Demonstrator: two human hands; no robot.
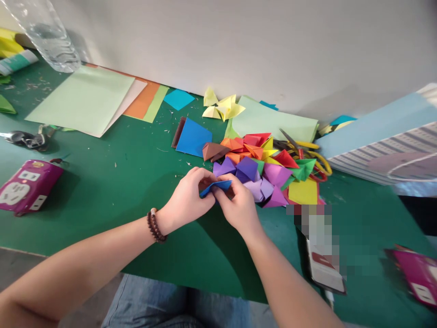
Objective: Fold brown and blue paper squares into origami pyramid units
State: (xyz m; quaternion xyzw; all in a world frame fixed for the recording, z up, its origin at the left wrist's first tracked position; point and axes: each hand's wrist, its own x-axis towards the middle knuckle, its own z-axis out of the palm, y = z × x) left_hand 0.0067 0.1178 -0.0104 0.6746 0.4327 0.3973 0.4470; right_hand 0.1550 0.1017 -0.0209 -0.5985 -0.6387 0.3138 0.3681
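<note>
Between my two hands, above the green table, is a small piece of folded blue paper (222, 184). My left hand (186, 200), with a beaded bracelet at the wrist, pinches its left end. The fingers of my right hand (241, 207) are closed on its right side, and the thumbs meet at the near edge. Just beyond my fingers lies a heap of folded paper pieces (247, 169) in purple, orange, red, yellow and green. A stack of blue paper (194, 138) with brown paper under it sits behind my left hand.
Pale green sheets (85, 98), a water bottle (51, 38) and a purple power socket block (29, 187) stand or lie on the left. Yellow-handled scissors (319, 157) rest right of the heap, near a light blue box (378, 132). A phone (326, 269) lies at the right.
</note>
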